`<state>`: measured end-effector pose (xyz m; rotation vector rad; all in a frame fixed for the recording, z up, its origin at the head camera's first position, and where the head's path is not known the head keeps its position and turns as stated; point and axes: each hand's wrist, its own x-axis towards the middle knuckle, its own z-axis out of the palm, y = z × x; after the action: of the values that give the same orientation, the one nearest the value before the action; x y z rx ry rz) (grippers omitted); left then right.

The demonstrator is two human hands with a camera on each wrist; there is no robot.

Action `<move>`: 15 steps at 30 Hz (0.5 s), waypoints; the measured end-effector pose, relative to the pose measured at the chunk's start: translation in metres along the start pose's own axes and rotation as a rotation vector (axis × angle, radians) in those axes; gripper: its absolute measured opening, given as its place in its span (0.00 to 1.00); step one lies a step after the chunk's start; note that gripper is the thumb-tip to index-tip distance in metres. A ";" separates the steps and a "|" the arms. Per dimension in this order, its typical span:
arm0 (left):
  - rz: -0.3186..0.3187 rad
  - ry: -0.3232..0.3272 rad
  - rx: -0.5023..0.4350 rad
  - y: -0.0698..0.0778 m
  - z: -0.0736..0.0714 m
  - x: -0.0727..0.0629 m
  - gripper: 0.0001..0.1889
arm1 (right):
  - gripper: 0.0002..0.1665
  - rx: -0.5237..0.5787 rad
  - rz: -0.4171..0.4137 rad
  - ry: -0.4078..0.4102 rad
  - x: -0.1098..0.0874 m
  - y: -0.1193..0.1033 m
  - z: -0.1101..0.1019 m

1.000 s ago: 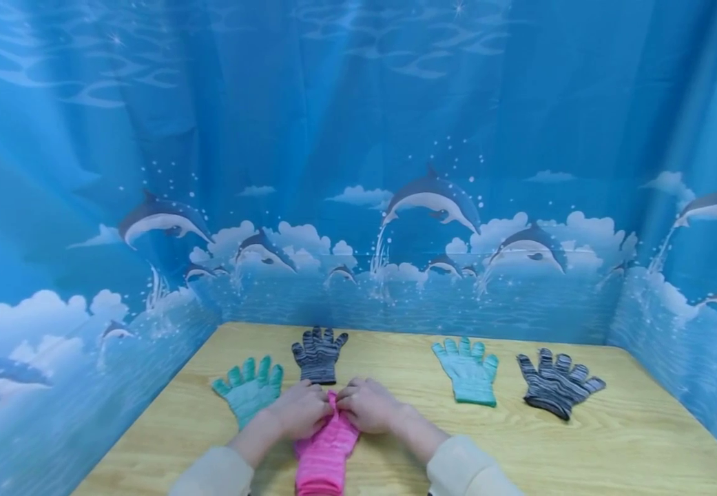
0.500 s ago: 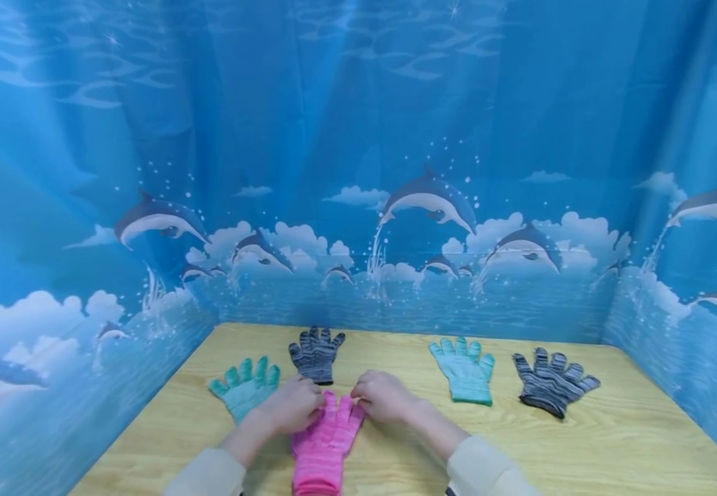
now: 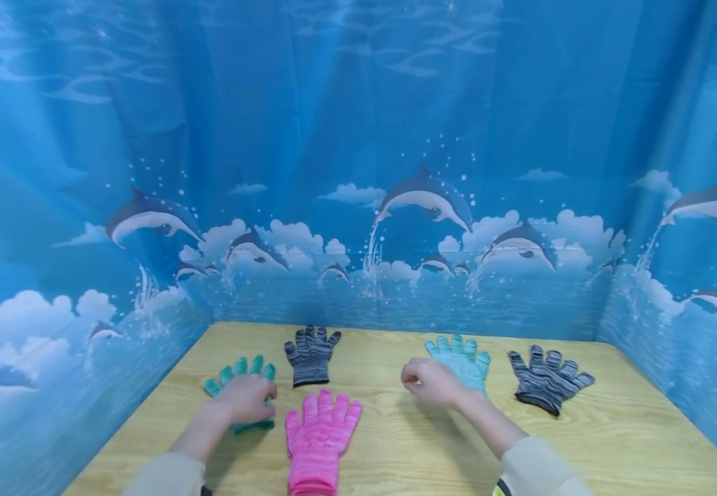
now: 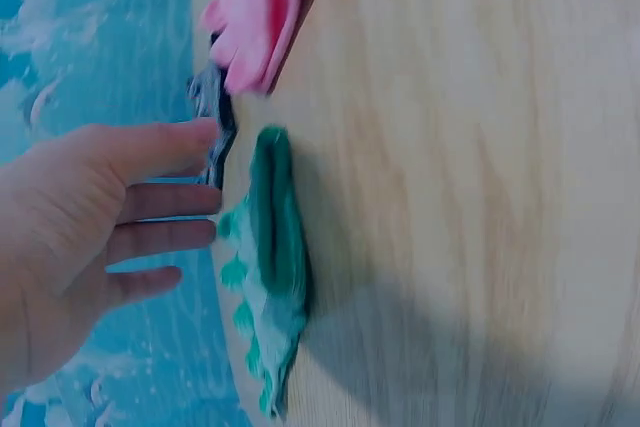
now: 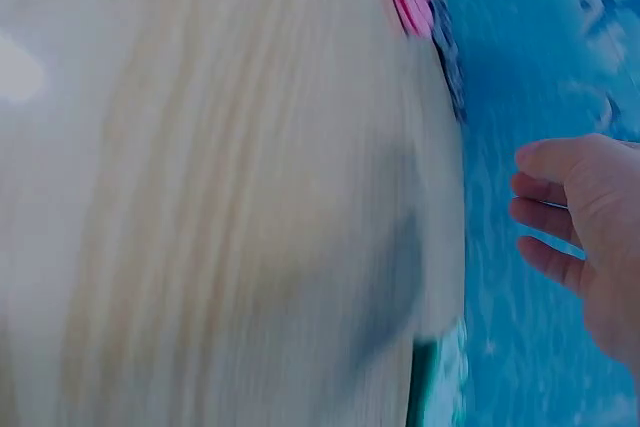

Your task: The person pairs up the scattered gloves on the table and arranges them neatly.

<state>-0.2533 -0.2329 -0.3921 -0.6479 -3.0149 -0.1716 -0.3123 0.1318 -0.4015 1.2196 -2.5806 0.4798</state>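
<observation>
A pink knit glove [image 3: 321,441] lies flat on the table with its fingers spread and its cuff toward me. My left hand [image 3: 243,399] hovers over the left green glove [image 3: 253,427], hiding its middle; in the left wrist view the fingers are loosely extended with nothing between them, apart from the green glove [image 4: 270,267]. My right hand [image 3: 435,382] is raised in front of the right green glove [image 3: 463,355], covering part of it. In the right wrist view its fingers [image 5: 545,217] bend gently and hold nothing.
A dark grey striped glove [image 3: 311,355] lies at the back left, and another striped glove [image 3: 549,380] lies at the right. The wooden table [image 3: 383,455] meets a blue dolphin-print curtain [image 3: 358,296] at its back and sides.
Both hands have let go of the pink glove's fingers and moved apart, left hand to the left, right hand to the right. The pink glove's fingers now lie spread out.
</observation>
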 end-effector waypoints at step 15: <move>-0.025 -0.049 -0.018 -0.013 0.006 -0.023 0.13 | 0.13 -0.137 0.296 -0.104 -0.051 0.056 -0.023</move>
<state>-0.2378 -0.2537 -0.4015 -0.6253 -3.0728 -0.1864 -0.3225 0.2093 -0.4092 0.8437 -2.8446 0.2943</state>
